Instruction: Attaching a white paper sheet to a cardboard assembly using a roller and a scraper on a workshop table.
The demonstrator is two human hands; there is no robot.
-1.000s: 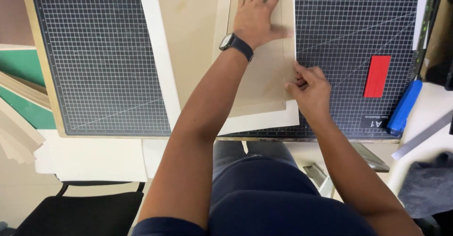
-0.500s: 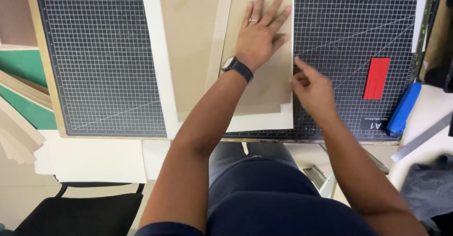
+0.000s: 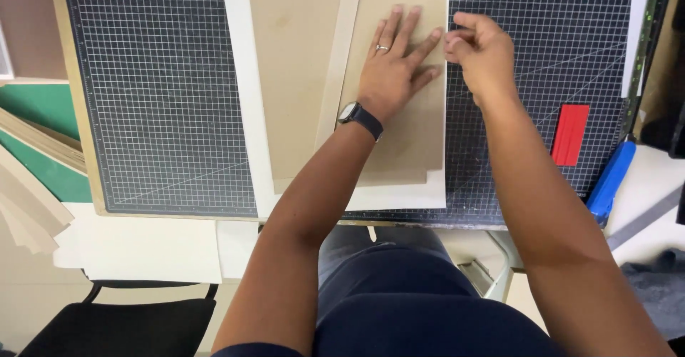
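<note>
**Risk of slip along the board edge**

Could skid if pressure from the left hand (image 3: pixel 392 79) eases, spoiling the line; could nick fingertips lying close to the edge. Left hand spread flat, pressing the brown board (image 3: pixel 399 143) directly beneath it; right hand (image 3: pixel 485 54) just beside, pinched at the board's right edge; held item too small to tell.

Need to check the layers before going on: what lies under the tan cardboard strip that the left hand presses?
Under the tan cardboard strip a white sheet shows along its near and right edges, lying on the gridded dark cutting mat. The left hand covers part of the strip; anything between strip and sheet is hidden.
</note>
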